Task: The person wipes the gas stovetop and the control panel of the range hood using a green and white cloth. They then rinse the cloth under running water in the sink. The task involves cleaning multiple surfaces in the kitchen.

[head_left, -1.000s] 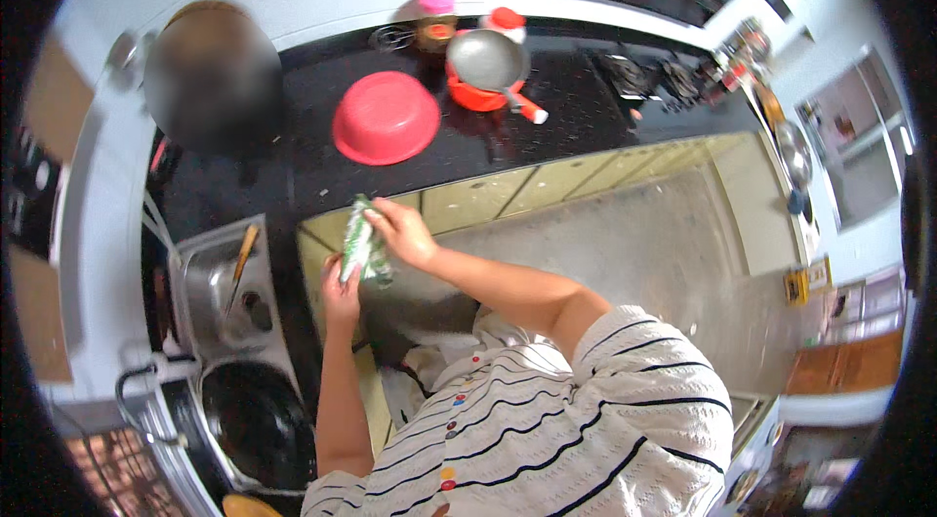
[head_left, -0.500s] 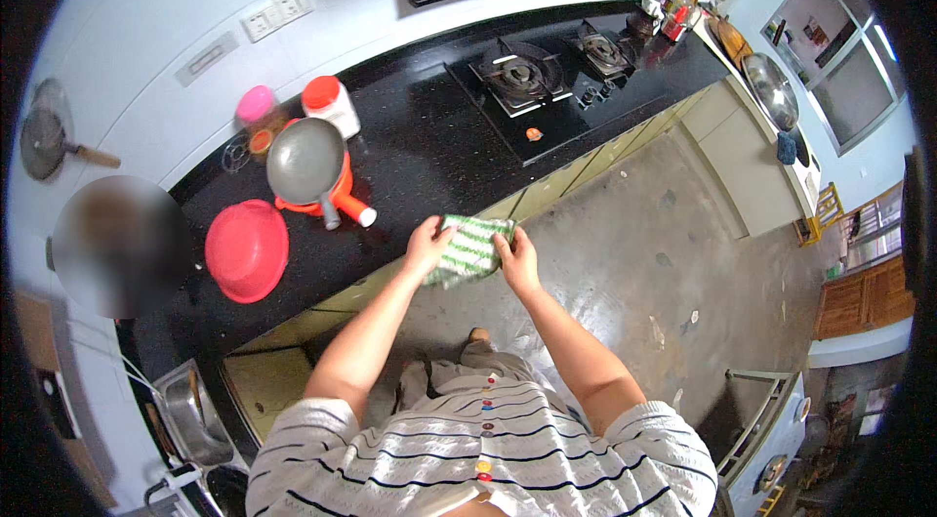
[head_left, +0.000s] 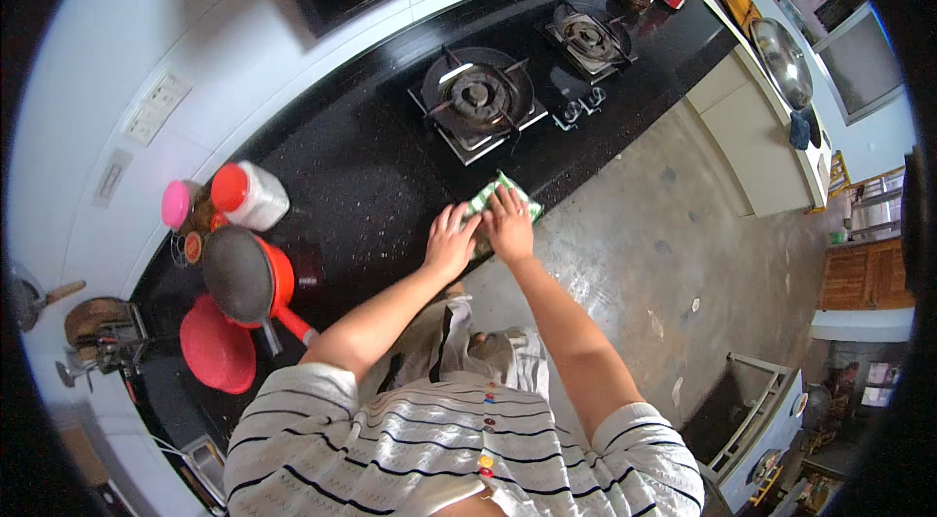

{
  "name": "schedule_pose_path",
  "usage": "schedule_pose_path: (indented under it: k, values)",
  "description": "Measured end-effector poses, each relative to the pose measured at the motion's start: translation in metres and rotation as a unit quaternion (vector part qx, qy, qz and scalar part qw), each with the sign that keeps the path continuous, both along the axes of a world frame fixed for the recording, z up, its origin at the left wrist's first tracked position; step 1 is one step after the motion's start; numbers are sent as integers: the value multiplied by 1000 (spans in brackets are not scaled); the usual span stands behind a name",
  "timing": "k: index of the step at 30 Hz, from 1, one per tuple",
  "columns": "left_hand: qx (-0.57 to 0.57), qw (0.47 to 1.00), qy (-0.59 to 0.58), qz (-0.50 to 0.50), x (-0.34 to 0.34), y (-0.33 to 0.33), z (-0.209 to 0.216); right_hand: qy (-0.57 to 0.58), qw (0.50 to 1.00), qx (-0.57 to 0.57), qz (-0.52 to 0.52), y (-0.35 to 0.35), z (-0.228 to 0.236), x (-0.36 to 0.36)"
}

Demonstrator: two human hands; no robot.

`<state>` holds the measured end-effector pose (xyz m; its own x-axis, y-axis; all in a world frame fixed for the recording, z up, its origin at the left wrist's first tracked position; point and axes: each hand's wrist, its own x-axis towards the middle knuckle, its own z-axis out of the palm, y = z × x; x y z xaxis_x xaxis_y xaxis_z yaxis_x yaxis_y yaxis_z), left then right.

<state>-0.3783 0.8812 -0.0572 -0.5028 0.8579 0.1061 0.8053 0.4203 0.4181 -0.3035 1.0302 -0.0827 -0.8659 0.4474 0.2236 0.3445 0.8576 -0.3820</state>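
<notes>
A green-and-white striped cloth [head_left: 528, 205] lies on the front edge of the black counter, just below the gas stove. My right hand [head_left: 509, 224] rests on top of it with fingers spread and stretched out, pressing it down. Beside it, my left hand [head_left: 451, 242] lies palm down with its fingers apart, the fingertips reaching the cloth's left side. Part of the cloth shows between the two hands; the rest is hidden under them. The nearer burner [head_left: 476, 97] of the stove stands just beyond my hands.
Left on the counter [head_left: 361, 175] are a red-lidded jar [head_left: 259, 197], a pink-lidded jar [head_left: 178, 205], a grey pan [head_left: 237, 273] on a red vessel, and a pink basin [head_left: 217, 346]. A second burner [head_left: 590, 37] and stove knobs [head_left: 579, 109] lie to the right.
The cloth, earlier held up in both hands before the counter, is now down on its edge. My hands have moved forward onto it, and the view has shifted right, nearer the stove.
</notes>
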Motion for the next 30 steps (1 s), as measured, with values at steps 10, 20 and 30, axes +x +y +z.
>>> schedule_pose_path:
  k: [10,20,30]
  values:
    - [63,991,-9,119,-13,56,8,107,992,-43,-61,45,-3,-44]
    - [277,942,-107,154,-36,176,52,320,833,-369,-260,163,35,-80]
    - [275,943,-33,183,-120,167,117,197,935,-255,-146,194,97,-133]
